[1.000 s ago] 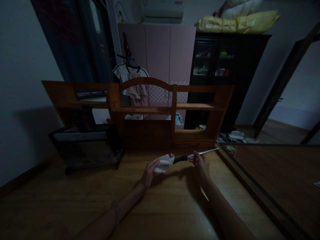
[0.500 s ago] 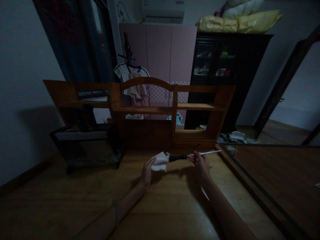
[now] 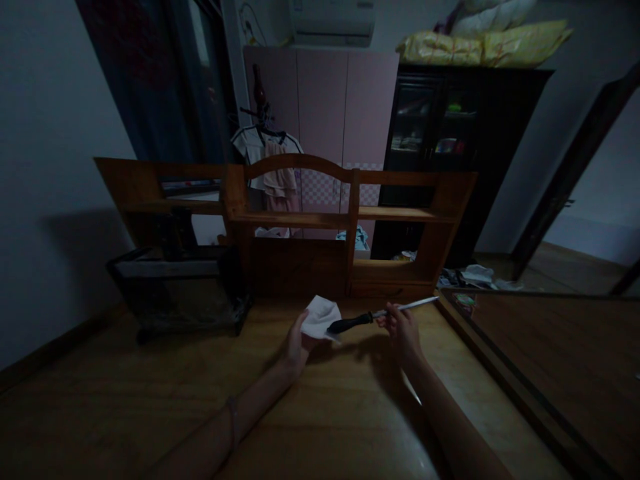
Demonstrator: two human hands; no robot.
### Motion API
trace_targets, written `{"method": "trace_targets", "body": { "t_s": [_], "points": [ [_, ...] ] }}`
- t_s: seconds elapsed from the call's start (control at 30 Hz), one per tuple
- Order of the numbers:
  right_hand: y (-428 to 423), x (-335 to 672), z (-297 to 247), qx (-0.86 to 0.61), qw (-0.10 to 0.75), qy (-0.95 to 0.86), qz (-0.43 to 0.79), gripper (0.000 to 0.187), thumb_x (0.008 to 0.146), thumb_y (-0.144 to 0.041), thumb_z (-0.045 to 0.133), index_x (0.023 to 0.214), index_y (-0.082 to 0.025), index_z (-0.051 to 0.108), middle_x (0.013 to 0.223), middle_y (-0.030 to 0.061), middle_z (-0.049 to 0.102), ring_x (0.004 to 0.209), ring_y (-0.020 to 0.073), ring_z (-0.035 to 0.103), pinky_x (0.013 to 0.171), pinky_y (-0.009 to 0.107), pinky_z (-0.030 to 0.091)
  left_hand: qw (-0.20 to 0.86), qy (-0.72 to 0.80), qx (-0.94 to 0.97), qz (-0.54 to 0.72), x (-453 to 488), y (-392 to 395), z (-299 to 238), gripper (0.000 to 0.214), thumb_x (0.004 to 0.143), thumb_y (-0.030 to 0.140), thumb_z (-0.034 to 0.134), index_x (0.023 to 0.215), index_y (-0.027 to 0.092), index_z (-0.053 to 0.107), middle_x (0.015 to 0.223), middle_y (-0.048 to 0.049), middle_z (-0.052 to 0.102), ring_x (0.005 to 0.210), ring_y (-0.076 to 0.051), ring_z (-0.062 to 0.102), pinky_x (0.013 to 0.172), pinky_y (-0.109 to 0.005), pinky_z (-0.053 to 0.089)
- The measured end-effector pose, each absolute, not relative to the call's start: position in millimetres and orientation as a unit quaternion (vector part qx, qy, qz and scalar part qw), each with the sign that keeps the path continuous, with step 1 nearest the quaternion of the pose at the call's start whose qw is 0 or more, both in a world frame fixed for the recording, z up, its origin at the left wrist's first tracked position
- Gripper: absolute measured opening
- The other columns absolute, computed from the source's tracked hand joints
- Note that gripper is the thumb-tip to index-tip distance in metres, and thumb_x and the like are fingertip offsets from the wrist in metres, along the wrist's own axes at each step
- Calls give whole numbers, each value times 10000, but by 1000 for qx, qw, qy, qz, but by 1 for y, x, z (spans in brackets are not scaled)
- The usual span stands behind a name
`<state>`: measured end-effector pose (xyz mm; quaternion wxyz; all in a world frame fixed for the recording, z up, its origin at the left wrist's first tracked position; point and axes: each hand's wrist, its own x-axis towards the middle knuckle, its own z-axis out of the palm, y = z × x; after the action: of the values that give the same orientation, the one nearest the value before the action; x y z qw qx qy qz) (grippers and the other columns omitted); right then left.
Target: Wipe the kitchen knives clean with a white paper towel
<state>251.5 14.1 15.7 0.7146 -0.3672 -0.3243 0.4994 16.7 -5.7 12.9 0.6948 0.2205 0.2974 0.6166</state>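
Observation:
My right hand (image 3: 403, 331) is closed on the metal shaft of a screwdriver (image 3: 373, 315) that has a black handle and lies nearly level above the wooden desk (image 3: 325, 413). The shaft's pale tip points right. My left hand (image 3: 296, 345) pinches a crumpled white cloth (image 3: 321, 316) just left of the black handle. The cloth sits beside the handle's end and no longer wraps it.
A wooden desk shelf (image 3: 350, 220) stands along the back of the desk. A dark glass tank (image 3: 175, 283) sits at the back left. A dark board (image 3: 550, 353) lies to the right. A pink wardrobe (image 3: 323, 113) and a black cabinet (image 3: 450, 133) stand behind.
The white cloth has slid off the black handle to its left end, and the handle has tipped slightly downward. My right hand has kept its hold on the shaft.

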Motion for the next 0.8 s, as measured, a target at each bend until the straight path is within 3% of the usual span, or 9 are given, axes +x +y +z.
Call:
{"method": "trace_targets", "body": {
  "t_s": [0.23, 0.3, 0.4, 0.47, 0.53, 0.7, 0.8],
  "points": [
    [9, 238, 20, -348, 657, -383, 548, 344, 640, -390, 745, 819, -206, 514, 600, -20, 628, 477, 129, 600, 475, 230, 488, 817, 180, 295, 462, 26, -36, 43, 662, 808, 604, 437, 1094, 36, 618, 1131, -196, 625, 1126, -347, 521, 942, -438, 409],
    [7, 236, 22, -344, 655, -390, 548, 345, 640, -391, 747, 825, -205, 523, 610, -21, 629, 483, 124, 598, 484, 230, 488, 832, 173, 306, 429, 23, -40, 49, 663, 804, 598, 441, 1089, 26, 617, 1165, -208, 601, 1154, -359, 494, 959, -459, 388],
    [5, 236, 23, -339, 658, -397, 543, 331, 658, -398, 735, 835, -209, 528, 624, -22, 633, 506, 123, 605, 508, 230, 493, 823, 157, 334, 431, 20, -37, 47, 496, 809, 465, 513, 1081, 66, 625, 1197, -185, 587, 1162, -344, 491, 968, -456, 378],
    [4, 237, 23, -336, 661, -399, 539, 315, 677, -396, 722, 839, -211, 526, 622, -24, 631, 518, 124, 610, 523, 231, 499, 800, 163, 368, 444, 21, -33, 41, 394, 793, 346, 572, 1103, 108, 619, 1200, -160, 591, 1141, -305, 518, 966, -406, 387],
    [5, 238, 22, -335, 668, -397, 533, 312, 683, -390, 720, 846, -211, 524, 619, -28, 627, 520, 122, 610, 526, 230, 500, 772, 193, 414, 442, 24, -30, 34, 421, 787, 282, 596, 1183, 140, 571, 1180, -147, 604, 1067, -261, 574, 927, -354, 416],
    [7, 242, 20, -348, 679, -384, 521, 339, 660, -404, 736, 837, -203, 528, 615, -25, 629, 512, 126, 613, 502, 223, 498, 621, 327, 595, 392, 31, -36, 25, 566, 815, 399, 573, 1305, 154, 433, 945, -120, 674, 724, -210, 649, 645, -315, 496],
    [9, 242, 18, -346, 680, -379, 524, 325, 667, -395, 734, 824, -199, 528, 614, -17, 634, 509, 124, 612, 490, 215, 493, 444, 377, 715, 387, 30, -43, 32, 523, 811, 408, 583, 1277, 201, 464, 1012, -83, 656, 806, -212, 628, 689, -323, 494]
  ]
}}
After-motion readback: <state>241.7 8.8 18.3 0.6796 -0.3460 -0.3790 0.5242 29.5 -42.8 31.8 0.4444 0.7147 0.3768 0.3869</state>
